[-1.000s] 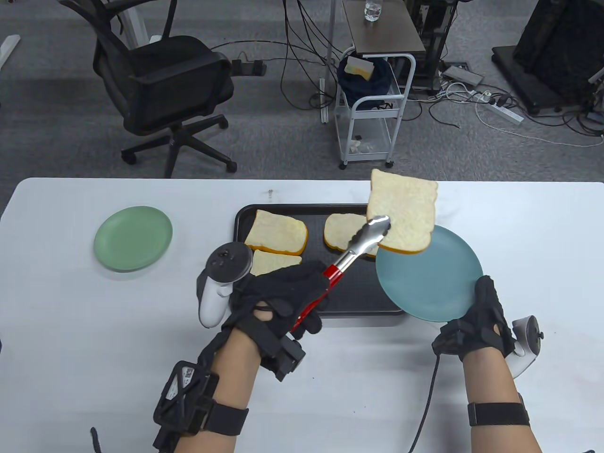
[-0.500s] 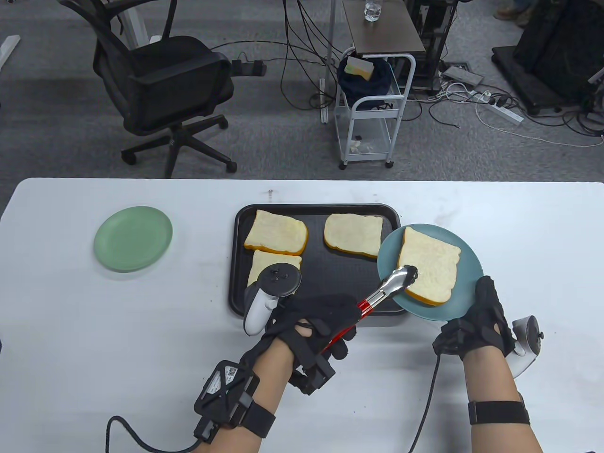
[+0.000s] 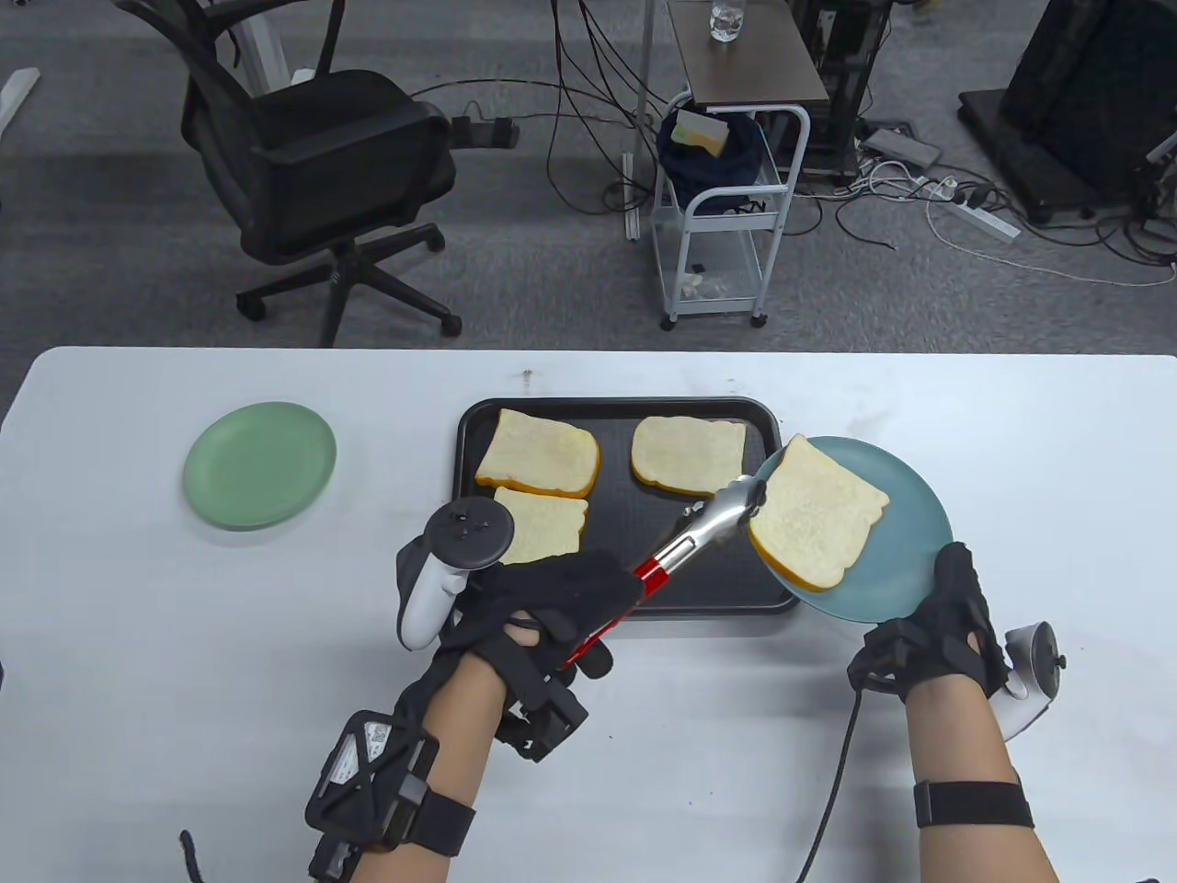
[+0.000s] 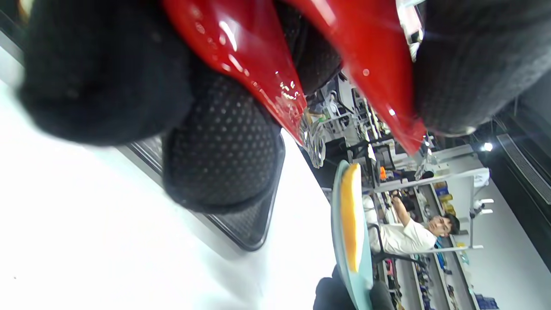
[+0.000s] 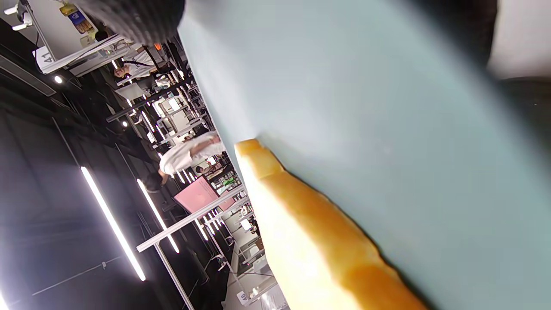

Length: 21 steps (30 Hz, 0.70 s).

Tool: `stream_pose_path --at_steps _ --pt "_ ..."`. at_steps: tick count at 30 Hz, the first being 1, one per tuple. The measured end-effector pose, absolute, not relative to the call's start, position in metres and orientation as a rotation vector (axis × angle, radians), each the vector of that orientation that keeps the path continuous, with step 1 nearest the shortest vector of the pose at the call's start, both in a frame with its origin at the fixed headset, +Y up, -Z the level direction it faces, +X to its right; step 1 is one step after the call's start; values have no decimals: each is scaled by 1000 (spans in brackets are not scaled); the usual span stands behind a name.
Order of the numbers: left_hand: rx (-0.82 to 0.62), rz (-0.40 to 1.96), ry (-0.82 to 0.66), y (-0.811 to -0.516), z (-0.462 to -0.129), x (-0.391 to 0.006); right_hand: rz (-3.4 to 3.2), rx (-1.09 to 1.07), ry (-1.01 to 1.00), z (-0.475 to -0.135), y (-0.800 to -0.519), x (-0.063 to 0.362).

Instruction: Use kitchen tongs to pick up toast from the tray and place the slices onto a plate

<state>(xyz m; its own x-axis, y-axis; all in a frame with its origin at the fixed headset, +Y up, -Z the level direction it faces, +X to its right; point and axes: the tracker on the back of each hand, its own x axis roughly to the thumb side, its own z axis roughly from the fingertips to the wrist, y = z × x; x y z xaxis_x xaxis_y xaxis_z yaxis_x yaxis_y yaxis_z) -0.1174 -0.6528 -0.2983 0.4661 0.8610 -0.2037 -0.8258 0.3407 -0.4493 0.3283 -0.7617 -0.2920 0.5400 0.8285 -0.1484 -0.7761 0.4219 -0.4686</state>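
My left hand (image 3: 575,612) grips the red handles of the metal kitchen tongs (image 3: 708,524). Their tips touch the left edge of a toast slice (image 3: 814,524); whether they still pinch it I cannot tell. That slice lies on the blue plate (image 3: 910,515) and overhangs its left rim. My right hand (image 3: 947,616) holds the plate by its near rim, beside the black tray (image 3: 634,409). Three slices lie in the tray (image 3: 538,451) (image 3: 690,455) (image 3: 542,529). The left wrist view shows the red handles (image 4: 241,64) and the slice's crust (image 4: 351,215). The right wrist view shows the plate (image 5: 366,107) with the crust (image 5: 310,241).
A green plate (image 3: 259,464) sits on the white table (image 3: 184,644) at the left. Behind the table stand an office chair (image 3: 313,175) and a white cart (image 3: 726,212), with cables on the floor. A person in a white shirt (image 4: 404,237) sits in the background.
The slice came down from the air onto the blue plate, then slid toward the plate's left rim. My left hand with the tongs drew back to the left.
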Motion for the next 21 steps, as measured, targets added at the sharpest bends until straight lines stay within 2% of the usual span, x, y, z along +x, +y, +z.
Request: stream_pose_path --at_steps 5,8,14,21 --pt "-535 1104 40 -681 -309 -136 1002 -531 -115 -292 -762 329" --pt "-534 1088 132 -710 -322 -138 1003 -533 -114 -291 -762 330" --pt "-534 1082 253 -748 -349 -126 1003 -538 -111 -291 -763 331" --pt "-558 1100 309 -771 -381 -109 998 -534 -102 -292 -764 330"
